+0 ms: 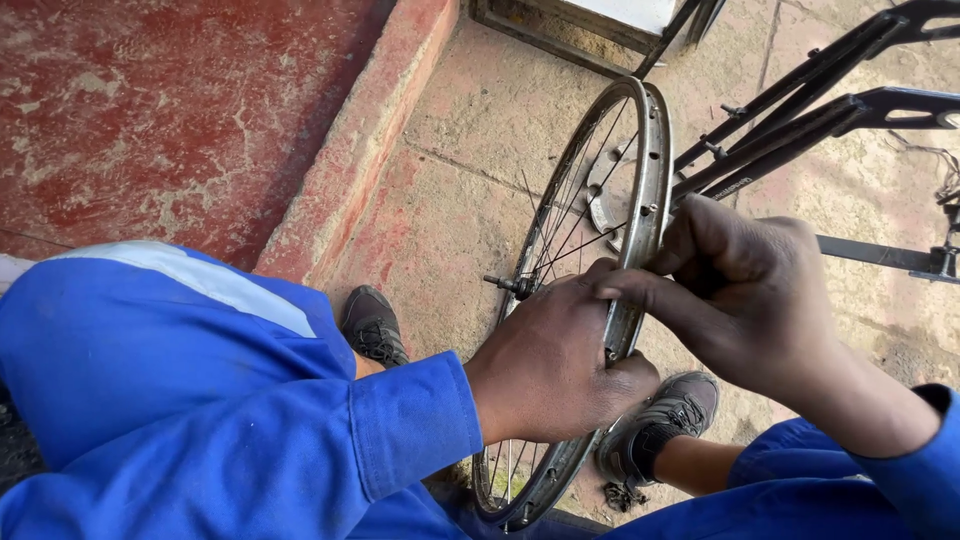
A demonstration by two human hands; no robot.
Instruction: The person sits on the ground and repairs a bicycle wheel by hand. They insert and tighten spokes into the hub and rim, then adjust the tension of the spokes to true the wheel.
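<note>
Cracked concrete floor (470, 130) under you: bike wheel (640, 150) stands upright btwn your shoes, left hand (550, 360) clamped on rim to steady it, right hand (745, 290) fingers pinched together at rim edge.

Rim (640, 190) section hidden under hands

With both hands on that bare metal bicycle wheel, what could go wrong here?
The left hand and right hand pinch the silver metal wheel rim close to its thin wire spokes; a slip might nip or scrape a finger. The wheel stands upright between two grey shoes, so it might tip or roll. The black bicycle frame lies close by and could catch a sleeve.
</note>
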